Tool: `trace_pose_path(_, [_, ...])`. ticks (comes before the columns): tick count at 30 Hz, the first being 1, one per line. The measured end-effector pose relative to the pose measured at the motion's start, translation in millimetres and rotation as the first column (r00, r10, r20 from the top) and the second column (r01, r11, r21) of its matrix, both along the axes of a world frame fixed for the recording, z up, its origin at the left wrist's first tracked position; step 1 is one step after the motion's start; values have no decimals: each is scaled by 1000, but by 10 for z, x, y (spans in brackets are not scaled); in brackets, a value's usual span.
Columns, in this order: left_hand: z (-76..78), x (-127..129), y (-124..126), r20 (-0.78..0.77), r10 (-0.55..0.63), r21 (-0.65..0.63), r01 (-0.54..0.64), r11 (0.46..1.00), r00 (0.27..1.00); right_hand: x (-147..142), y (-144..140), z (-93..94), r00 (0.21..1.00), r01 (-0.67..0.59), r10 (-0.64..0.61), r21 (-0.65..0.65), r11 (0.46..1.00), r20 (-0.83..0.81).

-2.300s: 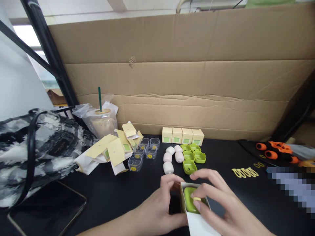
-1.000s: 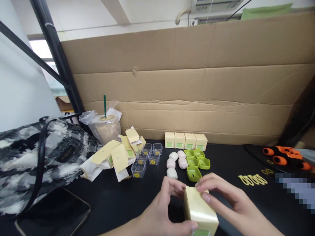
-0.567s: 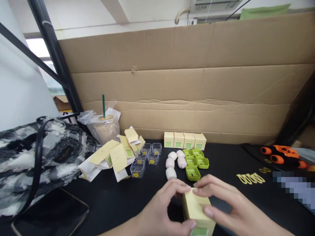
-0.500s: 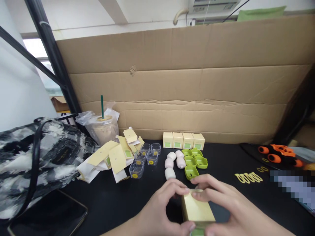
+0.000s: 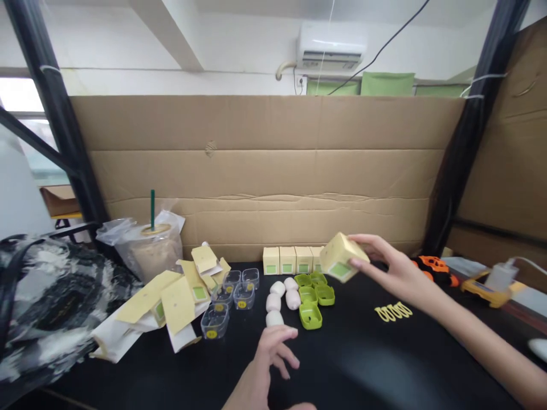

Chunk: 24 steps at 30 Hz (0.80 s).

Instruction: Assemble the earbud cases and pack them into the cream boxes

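My right hand (image 5: 387, 265) grips a small pale yellow box (image 5: 342, 256) with a green label, held tilted in the air. It hangs at the right end of a row of similar boxes (image 5: 287, 261) along the cardboard. Low in front, my left hand (image 5: 269, 364) is open with its fingers apart and holds nothing. Just beyond it lie several white and pale pink rounded pieces (image 5: 274, 303). To their right sit several green square cups (image 5: 310, 316). Several clear plastic cups (image 5: 215, 322) with yellow stickers stand to the left.
Flattened yellow cartons (image 5: 177, 304) lie in a heap at left, near a bagged drink (image 5: 154, 247) with a green straw and a black-and-white bag (image 5: 64, 307). Yellow loops (image 5: 393, 311) and an orange-and-black object (image 5: 433, 270) are at right. A cardboard wall (image 5: 265, 171) closes the back.
My right hand has carried the box up, forward and right, toward the row at the back. My left hand has let go of it and opened. The view has tilted up and turned right.
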State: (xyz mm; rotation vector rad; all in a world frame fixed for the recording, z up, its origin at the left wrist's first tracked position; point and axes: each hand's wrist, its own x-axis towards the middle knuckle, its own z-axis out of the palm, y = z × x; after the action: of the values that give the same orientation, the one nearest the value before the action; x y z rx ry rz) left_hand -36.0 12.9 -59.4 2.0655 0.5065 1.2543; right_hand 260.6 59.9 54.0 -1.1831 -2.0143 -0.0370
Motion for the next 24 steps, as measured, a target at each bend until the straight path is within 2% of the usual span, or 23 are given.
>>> trace_pose_path(4, [65, 5, -32, 20, -25, 67, 24, 997, 999, 348, 544, -71, 981, 144, -134, -61, 988, 141])
trace_pose_path(10, [34, 7, -18, 22, -15, 84, 13, 996, 1000, 539, 1033, -451, 944, 152, -89, -180, 972, 318])
trace_pose_path(13, [26, 2, -13, -18, -11, 47, 11, 999, 1000, 550, 1170, -551, 938, 143, -77, -176, 974, 339])
trace_pose_path(19, [46, -5, -19, -96, -15, -1, 15, 1000, 995, 485, 1318, -628, 941, 123, -64, -161, 979, 333])
trace_pose_path(24, [146, 5, -53, -346, 30, -117, -75, 990, 938, 391, 1311, -673, 949, 110, -67, -125, 986, 307])
